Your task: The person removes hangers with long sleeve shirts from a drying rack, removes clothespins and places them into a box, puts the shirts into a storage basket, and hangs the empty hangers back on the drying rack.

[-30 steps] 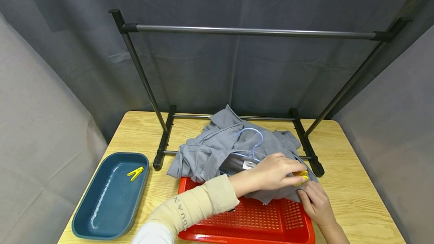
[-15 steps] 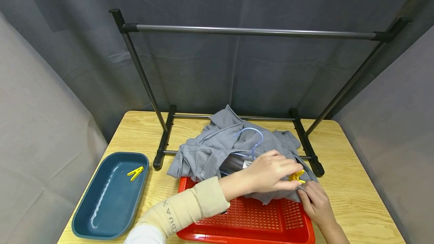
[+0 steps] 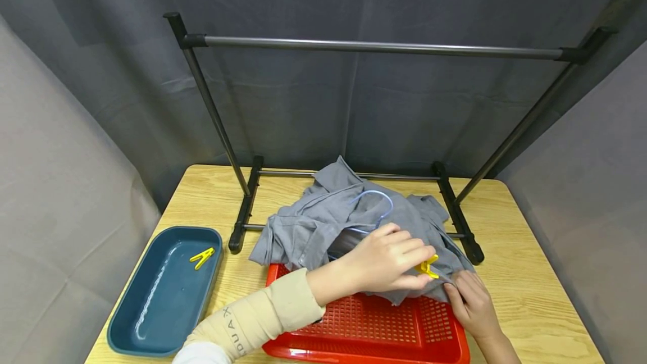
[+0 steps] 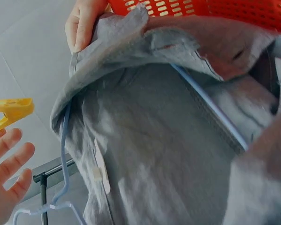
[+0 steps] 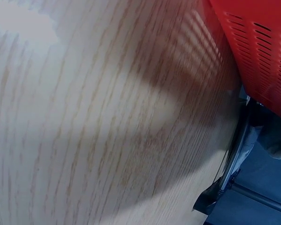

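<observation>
My left hand (image 3: 386,260) pinches a yellow clothespin (image 3: 428,267) between thumb and fingers, above the right part of a grey garment (image 3: 404,209). In the left wrist view the clothespin (image 4: 13,111) is apart from the cloth. My right hand (image 3: 473,303) pinches the garment's right edge, beside the red basket. A light blue hanger (image 3: 386,198) sits inside the garment, its hook standing out of the opening. The garment lies crumpled over the basket's back part and the rack's base. The right wrist view does not show the right hand.
The red basket (image 3: 374,355) stands at the table's front. A blue tray (image 3: 167,296) at left holds another yellow clothespin (image 3: 202,258). Behind, a black-and-grey clothes rack (image 3: 374,46) spans the wooden table (image 3: 536,285), with grey curtains around.
My left hand has moved left with the clothespin, away from the right hand and the garment's edge. The right hand has kept its place on the cloth.
</observation>
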Tool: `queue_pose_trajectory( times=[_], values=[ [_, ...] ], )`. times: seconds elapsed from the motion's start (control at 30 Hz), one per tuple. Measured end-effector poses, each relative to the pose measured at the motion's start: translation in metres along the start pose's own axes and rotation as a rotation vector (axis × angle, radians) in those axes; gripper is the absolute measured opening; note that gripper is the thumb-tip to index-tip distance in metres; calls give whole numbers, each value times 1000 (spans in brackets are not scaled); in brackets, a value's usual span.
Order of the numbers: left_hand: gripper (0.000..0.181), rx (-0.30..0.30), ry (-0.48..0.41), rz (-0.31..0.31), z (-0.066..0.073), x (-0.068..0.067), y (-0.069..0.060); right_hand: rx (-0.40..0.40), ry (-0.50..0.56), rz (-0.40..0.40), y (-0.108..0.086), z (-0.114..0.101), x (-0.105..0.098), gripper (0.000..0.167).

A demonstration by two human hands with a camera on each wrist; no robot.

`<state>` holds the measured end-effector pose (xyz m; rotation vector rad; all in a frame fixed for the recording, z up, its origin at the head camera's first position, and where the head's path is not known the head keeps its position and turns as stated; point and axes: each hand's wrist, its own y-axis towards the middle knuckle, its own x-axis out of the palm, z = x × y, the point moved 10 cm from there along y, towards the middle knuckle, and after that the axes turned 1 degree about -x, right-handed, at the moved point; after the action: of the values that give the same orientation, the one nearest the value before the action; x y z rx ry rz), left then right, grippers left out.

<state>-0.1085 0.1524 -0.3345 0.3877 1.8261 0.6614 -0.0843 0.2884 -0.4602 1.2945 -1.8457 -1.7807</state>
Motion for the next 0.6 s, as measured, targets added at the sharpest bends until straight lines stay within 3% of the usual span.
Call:
queue_pose_trajectory(
  times=[0.6],
  values=[
    [27, -3, 83, 90, -18, -29, -30, 18, -1, -11, -2, 2, 0, 39]
  ],
)
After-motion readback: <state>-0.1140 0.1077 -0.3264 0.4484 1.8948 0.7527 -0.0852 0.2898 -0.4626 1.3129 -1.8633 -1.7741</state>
